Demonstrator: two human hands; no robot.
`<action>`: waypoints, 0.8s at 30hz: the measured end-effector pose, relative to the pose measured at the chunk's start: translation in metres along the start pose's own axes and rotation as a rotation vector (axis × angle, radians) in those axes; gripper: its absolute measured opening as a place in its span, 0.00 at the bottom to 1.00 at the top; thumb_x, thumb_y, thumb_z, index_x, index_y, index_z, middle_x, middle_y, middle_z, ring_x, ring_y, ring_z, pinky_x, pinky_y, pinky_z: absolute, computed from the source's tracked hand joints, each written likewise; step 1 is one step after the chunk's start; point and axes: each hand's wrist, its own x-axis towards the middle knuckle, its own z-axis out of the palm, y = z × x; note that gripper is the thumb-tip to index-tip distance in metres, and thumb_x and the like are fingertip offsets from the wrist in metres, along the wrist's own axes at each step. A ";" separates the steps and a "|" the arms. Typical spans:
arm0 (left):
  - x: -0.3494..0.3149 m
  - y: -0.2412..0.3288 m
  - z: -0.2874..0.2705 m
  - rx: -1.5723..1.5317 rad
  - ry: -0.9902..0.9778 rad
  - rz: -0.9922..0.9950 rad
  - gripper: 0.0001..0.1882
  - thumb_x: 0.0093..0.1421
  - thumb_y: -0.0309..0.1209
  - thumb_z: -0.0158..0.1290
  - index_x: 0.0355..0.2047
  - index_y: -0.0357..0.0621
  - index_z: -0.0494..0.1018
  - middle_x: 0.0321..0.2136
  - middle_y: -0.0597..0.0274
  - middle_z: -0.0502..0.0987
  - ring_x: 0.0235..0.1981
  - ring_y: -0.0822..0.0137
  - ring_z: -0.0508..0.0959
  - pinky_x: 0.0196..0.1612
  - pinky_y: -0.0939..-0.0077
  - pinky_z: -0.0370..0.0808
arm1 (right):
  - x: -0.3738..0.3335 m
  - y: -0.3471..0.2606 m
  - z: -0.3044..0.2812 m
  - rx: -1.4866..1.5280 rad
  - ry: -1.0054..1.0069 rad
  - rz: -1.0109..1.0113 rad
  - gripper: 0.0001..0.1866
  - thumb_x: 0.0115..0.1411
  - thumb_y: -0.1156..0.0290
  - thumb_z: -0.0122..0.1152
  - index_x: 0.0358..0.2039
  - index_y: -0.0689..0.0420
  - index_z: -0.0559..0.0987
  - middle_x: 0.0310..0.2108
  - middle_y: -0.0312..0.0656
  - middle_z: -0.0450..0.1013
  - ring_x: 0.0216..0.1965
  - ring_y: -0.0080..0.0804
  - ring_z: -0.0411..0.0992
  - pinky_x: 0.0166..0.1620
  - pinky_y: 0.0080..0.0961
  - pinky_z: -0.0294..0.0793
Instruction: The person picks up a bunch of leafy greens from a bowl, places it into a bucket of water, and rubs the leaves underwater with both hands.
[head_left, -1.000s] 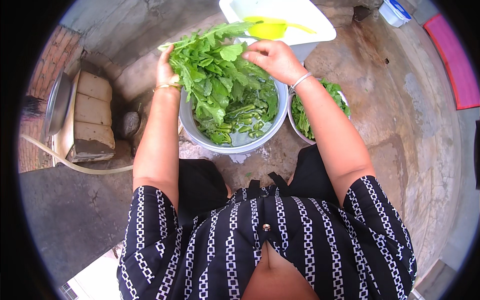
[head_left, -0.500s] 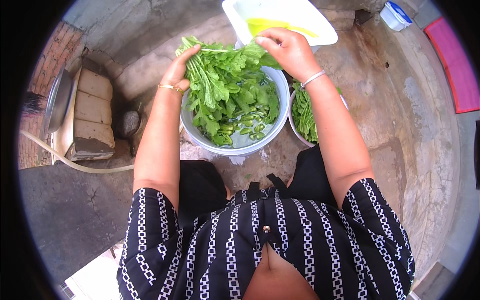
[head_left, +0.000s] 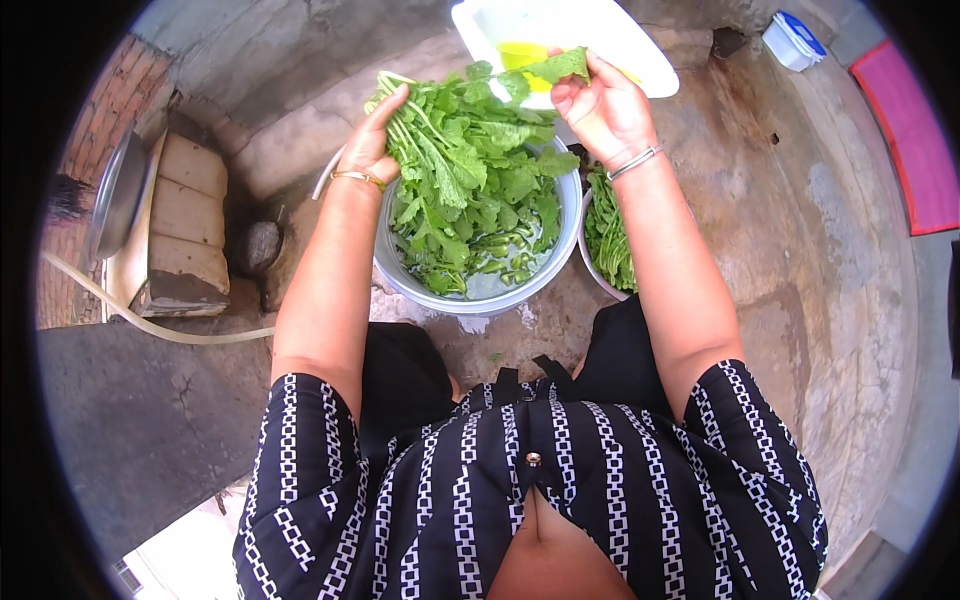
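Observation:
My left hand [head_left: 370, 145] is closed round the pale stems of a bunch of leafy greens [head_left: 450, 140], held over the left side of a round, light-coloured basin [head_left: 497, 303]. The leaves hang down into it. In the basin, water holds more leaves and several small green pieces [head_left: 505, 255]. To the right and higher up, my right hand [head_left: 612, 115] is turned partly palm up, with the tip of one long leaf [head_left: 560, 67] at its fingers. That leaf stretches across from the bunch.
Beside the basin on the right, partly behind my right forearm, stands a bowl of greens [head_left: 607, 235]. A white tub [head_left: 650, 75] with something yellow-green inside stands beyond. A pale hose [head_left: 180, 336] and a tiled block [head_left: 187, 225] lie left; a blue-lidded box [head_left: 793, 42] sits far right.
My right hand has turned from palm down to partly palm up, with the leaf's tip still at its fingers. The bunch in my left hand has shifted slightly right in view.

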 end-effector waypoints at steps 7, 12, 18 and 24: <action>-0.001 -0.003 0.005 0.290 -0.048 0.037 0.15 0.52 0.32 0.58 0.38 0.38 0.72 0.32 0.57 0.77 0.32 0.64 0.78 0.37 0.69 0.78 | -0.005 -0.017 0.012 -0.335 0.100 -0.235 0.10 0.62 0.69 0.43 0.39 0.59 0.70 0.33 0.41 0.71 0.33 0.31 0.69 0.37 0.28 0.71; 0.002 -0.003 0.003 0.203 -0.039 0.012 0.13 0.54 0.33 0.56 0.37 0.39 0.72 0.33 0.58 0.77 0.32 0.64 0.78 0.39 0.70 0.77 | -0.014 -0.010 0.014 -1.622 0.067 -0.212 0.21 0.51 0.52 0.60 0.30 0.59 0.76 0.29 0.44 0.75 0.33 0.31 0.72 0.40 0.29 0.70; 0.002 -0.007 0.007 0.111 0.020 0.066 0.15 0.53 0.34 0.56 0.38 0.38 0.72 0.34 0.56 0.77 0.34 0.62 0.78 0.40 0.66 0.77 | -0.021 0.023 0.018 -2.122 -0.159 -0.210 0.15 0.51 0.54 0.58 0.31 0.51 0.80 0.28 0.44 0.74 0.32 0.42 0.73 0.37 0.33 0.71; 0.002 -0.009 0.010 -0.018 0.101 0.098 0.16 0.52 0.35 0.57 0.39 0.42 0.72 0.35 0.58 0.77 0.36 0.60 0.77 0.40 0.65 0.76 | -0.013 0.046 0.014 -1.580 0.018 -0.597 0.08 0.54 0.64 0.58 0.30 0.54 0.79 0.25 0.42 0.74 0.27 0.36 0.72 0.33 0.27 0.69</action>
